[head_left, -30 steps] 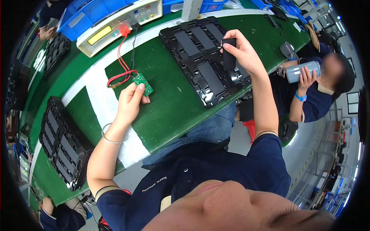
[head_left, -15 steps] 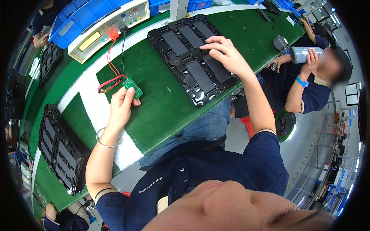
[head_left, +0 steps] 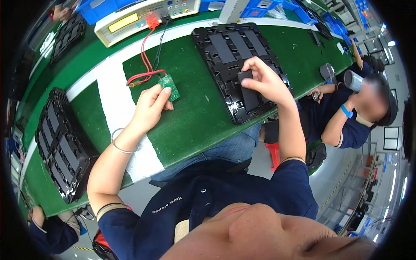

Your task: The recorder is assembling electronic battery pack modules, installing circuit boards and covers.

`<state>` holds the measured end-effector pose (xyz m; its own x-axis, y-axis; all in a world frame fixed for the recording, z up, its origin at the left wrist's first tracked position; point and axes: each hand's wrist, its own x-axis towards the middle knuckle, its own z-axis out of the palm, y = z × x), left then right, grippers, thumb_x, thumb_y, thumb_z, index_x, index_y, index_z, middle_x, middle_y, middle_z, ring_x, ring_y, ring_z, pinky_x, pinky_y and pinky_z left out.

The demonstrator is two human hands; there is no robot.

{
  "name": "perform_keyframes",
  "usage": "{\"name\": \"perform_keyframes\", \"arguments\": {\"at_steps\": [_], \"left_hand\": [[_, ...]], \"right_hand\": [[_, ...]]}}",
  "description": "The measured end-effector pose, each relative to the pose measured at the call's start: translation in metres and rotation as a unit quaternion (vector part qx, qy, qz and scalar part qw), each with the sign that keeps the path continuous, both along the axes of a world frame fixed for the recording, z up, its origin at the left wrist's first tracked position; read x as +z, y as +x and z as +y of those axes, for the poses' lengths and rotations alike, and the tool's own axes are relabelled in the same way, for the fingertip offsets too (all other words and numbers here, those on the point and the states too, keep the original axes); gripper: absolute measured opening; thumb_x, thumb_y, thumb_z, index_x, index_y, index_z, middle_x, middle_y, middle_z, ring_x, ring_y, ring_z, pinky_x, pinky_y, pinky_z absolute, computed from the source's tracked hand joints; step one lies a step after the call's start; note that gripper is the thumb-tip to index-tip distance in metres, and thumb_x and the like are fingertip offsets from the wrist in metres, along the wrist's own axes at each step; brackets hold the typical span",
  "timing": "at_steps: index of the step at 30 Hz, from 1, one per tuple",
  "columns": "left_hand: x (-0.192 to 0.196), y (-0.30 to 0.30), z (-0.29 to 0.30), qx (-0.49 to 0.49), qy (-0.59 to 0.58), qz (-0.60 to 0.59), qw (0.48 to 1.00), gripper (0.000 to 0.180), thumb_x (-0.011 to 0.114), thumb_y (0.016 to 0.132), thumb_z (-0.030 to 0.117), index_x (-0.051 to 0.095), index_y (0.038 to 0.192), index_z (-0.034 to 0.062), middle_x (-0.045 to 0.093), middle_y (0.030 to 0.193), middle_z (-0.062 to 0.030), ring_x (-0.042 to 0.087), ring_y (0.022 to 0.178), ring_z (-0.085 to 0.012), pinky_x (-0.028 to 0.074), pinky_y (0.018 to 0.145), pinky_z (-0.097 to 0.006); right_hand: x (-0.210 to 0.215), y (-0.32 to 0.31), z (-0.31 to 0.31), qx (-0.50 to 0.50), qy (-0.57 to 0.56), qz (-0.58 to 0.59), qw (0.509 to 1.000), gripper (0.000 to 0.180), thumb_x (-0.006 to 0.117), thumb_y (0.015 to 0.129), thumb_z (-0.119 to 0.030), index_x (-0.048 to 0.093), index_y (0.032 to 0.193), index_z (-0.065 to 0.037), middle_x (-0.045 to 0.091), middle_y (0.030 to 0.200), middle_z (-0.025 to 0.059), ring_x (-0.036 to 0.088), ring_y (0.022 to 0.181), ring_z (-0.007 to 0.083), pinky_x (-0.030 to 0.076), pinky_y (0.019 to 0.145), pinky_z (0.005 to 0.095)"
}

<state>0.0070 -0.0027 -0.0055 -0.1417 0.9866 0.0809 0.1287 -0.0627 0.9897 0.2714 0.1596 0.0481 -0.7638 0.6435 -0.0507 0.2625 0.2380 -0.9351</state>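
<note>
Head | left fingers (head_left: 164,92) pinch circuit board (head_left: 172,90) | right fingers (head_left: 252,83) pinch block (head_left: 249,98) over tray (head_left: 213,71) | leads (head_left: 151,73), tester (head_left: 139,22) beyond

**Open lane in the middle, obstacles on either side**

A hand could pass over the green tabletop (head_left: 196,108) between the circuit board (head_left: 170,88) in the left hand (head_left: 151,106) and the black tray (head_left: 204,45). The tester (head_left: 130,24) and a metal post (head_left: 232,12) bound the far side. Red leads (head_left: 145,52) bar a low crossing between tester and board. Over the tray's near part, the right hand (head_left: 265,82), pinching a dark block (head_left: 248,96), stands in the way. Beyond, green surface runs rightward to a grey cup (head_left: 326,70). Leftward, the left forearm spans the white strip (head_left: 111,89); past it, stacked trays (head_left: 65,147) block low passage.
</note>
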Motion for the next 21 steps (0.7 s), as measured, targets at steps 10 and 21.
{"name": "perform_keyframes", "arguments": {"at_steps": [10, 21], "left_hand": [[0.004, 0.0, 0.001, 0.005, -0.014, -0.023, 1.0, 0.03, 0.044, 0.09, 0.022, 0.05, 0.068, 0.0023, 0.054, 0.056, -0.0025, 0.052, 0.053, -0.0088, 0.041, 0.051, -0.022], [0.0, -0.007, 0.003, -0.001, -0.009, -0.143, 0.99, 0.025, 0.043, 0.091, 0.024, 0.052, 0.08, 0.0028, 0.051, 0.06, -0.0003, 0.05, 0.055, -0.0068, 0.041, 0.053, -0.02]], "right_hand": [[0.019, -0.088, -0.027, 0.114, -0.14, 0.062, 0.982, 0.033, 0.058, 0.076, 0.0, 0.044, 0.105, -0.004, 0.049, 0.083, 0.0043, 0.054, 0.07, 0.0113, 0.044, 0.065, 0.0246], [-0.005, -0.14, -0.035, 0.158, -0.11, 0.035, 0.981, 0.036, 0.058, 0.075, 0.001, 0.041, 0.107, -0.005, 0.052, 0.089, 0.0041, 0.051, 0.082, 0.0087, 0.041, 0.074, 0.0223]]}}
